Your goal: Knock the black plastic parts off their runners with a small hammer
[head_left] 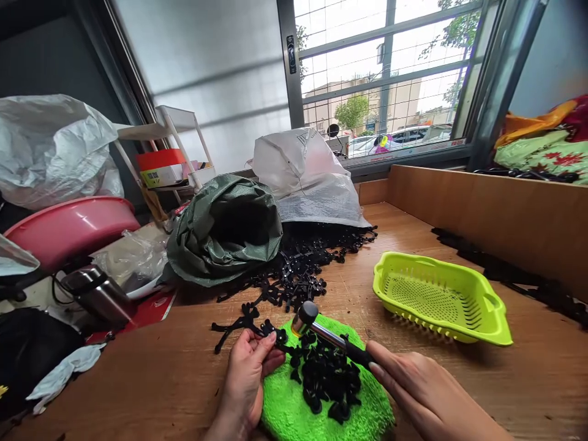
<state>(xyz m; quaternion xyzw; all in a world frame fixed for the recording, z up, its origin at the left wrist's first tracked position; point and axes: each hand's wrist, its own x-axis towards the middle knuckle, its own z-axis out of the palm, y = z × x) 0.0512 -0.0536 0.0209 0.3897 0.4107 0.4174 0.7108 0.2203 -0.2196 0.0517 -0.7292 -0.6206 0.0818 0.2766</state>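
Note:
My right hand (413, 386) grips the black handle of a small hammer (321, 331), whose head hovers over the back edge of a green fluffy cloth (289, 410). A heap of small black plastic parts (326, 376) lies on that cloth. My left hand (248, 367) pinches a black plastic strip (243, 321) at the cloth's left edge, just beside the hammer head.
A lime-green strainer basket (441, 297) sits empty to the right on the wooden table (160, 367). A big pile of black parts (303, 263) spills from a white sack (307, 177) and a green bag (225, 229) behind. A pink basin (68, 226) and steel mug (98, 294) stand left.

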